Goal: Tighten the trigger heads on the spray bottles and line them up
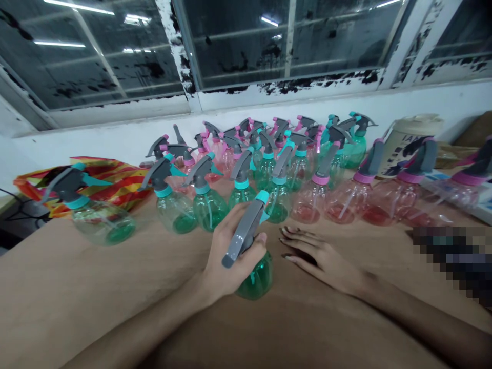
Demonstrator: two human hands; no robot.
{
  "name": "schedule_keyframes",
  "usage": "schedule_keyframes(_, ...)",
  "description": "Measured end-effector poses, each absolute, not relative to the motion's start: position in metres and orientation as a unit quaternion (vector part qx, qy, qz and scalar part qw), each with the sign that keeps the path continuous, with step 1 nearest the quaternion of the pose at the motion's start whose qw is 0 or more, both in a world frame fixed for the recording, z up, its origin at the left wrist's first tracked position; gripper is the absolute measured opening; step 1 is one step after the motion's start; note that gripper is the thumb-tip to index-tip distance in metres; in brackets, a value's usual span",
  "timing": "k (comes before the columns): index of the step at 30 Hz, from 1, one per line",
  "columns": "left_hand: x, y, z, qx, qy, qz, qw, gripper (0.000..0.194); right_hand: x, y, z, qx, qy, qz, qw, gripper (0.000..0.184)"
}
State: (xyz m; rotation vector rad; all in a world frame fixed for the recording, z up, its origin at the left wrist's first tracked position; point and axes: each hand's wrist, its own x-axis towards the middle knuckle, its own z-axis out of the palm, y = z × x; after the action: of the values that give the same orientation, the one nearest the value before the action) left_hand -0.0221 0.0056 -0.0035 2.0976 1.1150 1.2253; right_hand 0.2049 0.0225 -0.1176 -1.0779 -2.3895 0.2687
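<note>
My left hand (226,253) is wrapped round the neck of a green spray bottle (257,277) with a grey trigger head and teal nozzle; the bottle stands on the brown table (77,292). My right hand (321,256) lies flat on the table just right of that bottle, fingers stretched out and spread, holding nothing. Behind both hands stand several more spray bottles: green ones (207,205) with teal collars toward the left and middle, pink ones (313,202) with pink collars toward the right.
A lone green bottle (102,220) stands at the left. A red and yellow striped bag (115,179) lies behind it. A white tub (407,141) sits at the back right under the window wall. A blurred patch (453,261) covers the right edge.
</note>
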Motion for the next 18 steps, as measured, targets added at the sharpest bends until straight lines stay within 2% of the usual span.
schedule_keyframes(6,-0.023,0.006,-0.006,0.768,0.411,0.452,0.193,0.018,0.205,0.023,-0.119,-0.389,-0.878,0.102,0.259,0.042)
schedule_keyframes(18,-0.021,0.007,0.003,0.781,0.384,0.444,0.214,0.016,0.206,0.024,-0.122,-0.392,-0.879,0.103,0.252,0.044)
